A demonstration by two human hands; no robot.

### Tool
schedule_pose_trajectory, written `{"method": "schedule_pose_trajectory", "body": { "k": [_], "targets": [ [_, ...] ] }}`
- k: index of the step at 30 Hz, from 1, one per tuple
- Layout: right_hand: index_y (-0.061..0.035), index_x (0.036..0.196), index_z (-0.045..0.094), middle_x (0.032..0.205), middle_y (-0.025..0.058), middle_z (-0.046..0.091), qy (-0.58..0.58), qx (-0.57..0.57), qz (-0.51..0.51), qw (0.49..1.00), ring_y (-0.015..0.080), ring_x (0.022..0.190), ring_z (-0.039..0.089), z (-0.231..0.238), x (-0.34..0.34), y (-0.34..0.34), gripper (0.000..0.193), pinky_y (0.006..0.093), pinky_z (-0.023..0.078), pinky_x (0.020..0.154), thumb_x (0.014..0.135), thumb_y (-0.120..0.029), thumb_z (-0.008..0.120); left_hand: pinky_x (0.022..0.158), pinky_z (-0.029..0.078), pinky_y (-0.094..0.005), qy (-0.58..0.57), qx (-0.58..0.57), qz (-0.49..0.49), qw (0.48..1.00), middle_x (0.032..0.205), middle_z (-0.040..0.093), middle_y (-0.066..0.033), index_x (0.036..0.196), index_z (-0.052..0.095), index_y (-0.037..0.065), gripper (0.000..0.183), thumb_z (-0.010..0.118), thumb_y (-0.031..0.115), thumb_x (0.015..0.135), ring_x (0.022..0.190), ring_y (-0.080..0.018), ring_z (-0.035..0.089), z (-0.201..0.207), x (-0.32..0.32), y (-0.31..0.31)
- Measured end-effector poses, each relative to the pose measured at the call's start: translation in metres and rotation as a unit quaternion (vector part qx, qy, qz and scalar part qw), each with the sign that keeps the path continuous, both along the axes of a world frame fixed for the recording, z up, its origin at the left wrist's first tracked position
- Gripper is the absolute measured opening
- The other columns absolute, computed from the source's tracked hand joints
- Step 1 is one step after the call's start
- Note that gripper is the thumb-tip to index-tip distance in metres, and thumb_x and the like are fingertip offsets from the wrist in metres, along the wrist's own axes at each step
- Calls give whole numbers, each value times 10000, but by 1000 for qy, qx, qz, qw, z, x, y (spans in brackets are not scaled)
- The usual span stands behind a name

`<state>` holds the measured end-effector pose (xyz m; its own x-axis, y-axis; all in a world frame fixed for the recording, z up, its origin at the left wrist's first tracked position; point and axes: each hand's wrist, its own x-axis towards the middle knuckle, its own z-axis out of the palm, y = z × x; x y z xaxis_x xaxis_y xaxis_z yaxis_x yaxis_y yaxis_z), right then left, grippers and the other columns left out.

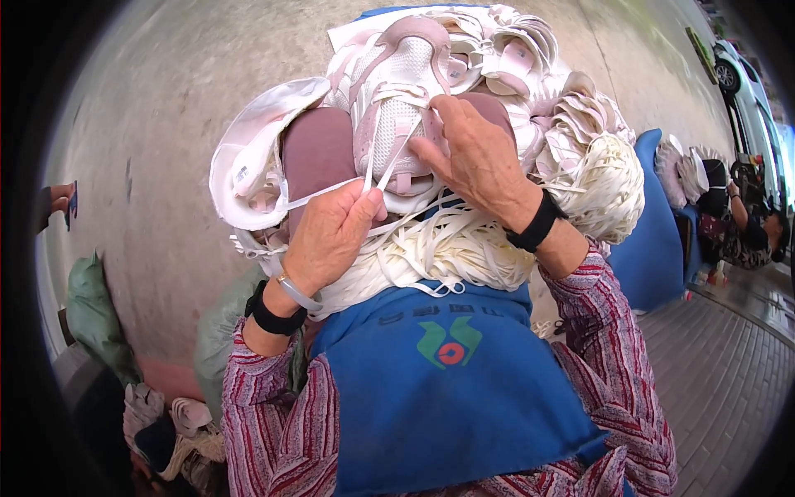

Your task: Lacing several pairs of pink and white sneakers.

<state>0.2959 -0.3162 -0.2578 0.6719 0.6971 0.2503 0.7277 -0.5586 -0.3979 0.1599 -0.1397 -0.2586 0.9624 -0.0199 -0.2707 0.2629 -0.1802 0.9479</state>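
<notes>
Left hand (331, 234) pinches a white lace (369, 164) pretty tight — right hand (484, 161) grips the pink-and-white shoe upper (404, 76) by its edge, loose laces (443, 246) bunched below.

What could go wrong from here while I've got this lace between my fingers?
The flat white lace pinched in the left hand might snag in the loose heap of cream laces just below it. Hard pulling could pucker the soft-looking white mesh shoe upper with pink trim. The right hand, its wrist near the rounded bundle of cream laces, might brush that loose.
</notes>
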Motion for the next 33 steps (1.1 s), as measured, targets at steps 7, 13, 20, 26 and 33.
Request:
{"method": "schedule_pose_trajectory", "body": {
  "k": [7, 13, 20, 26, 33],
  "targets": [
    [28, 1050, 455, 900, 190, 551, 21, -141, -51, 989, 396, 703, 621, -10, -2, 17, 285, 441, 529, 590, 811, -83, 562, 547, 429, -418, -83, 106, -15, 991, 627, 559, -211, 824, 586, -14, 328, 478, 260, 968, 592, -399, 557, 5, 5, -20],
    [22, 1068, 475, 907, 198, 556, 8, -40, -35, 999, 378, 702, 627, -11, 2, 5, 296, 441, 524, 584, 829, -123, 573, 551, 422, -322, -30, 164, 2, 986, 616, 557, -86, 892, 631, 17, 391, 437, 342, 990, 574, -172, 539, 12, 15, -4],
    [-123, 1243, 490, 892, 155, 536, 14, -28, -18, 999, 330, 666, 610, -4, -5, 9, 416, 402, 517, 563, 839, -97, 587, 604, 455, -316, -220, 228, 130, 940, 726, 598, -89, 947, 616, 11, 178, 584, 182, 912, 626, -173, 567, 0, 78, 20],
    [-122, 1231, 501, 877, 132, 522, -7, -40, 3, 999, 278, 625, 616, -7, -5, 6, 457, 364, 520, 514, 785, -64, 585, 620, 485, -390, -261, 362, 74, 892, 843, 602, -133, 909, 562, 29, 107, 614, 80, 831, 711, -309, 613, -10, 97, 7],
    [-102, 1251, 487, 885, 139, 525, -9, -17, 24, 1000, 270, 659, 602, -10, -2, 8, 502, 349, 521, 521, 763, -55, 595, 634, 478, -427, -217, 455, 26, 864, 851, 582, -162, 930, 519, 41, 115, 574, 110, 857, 759, -367, 602, -8, 107, 2]
  ]
}}
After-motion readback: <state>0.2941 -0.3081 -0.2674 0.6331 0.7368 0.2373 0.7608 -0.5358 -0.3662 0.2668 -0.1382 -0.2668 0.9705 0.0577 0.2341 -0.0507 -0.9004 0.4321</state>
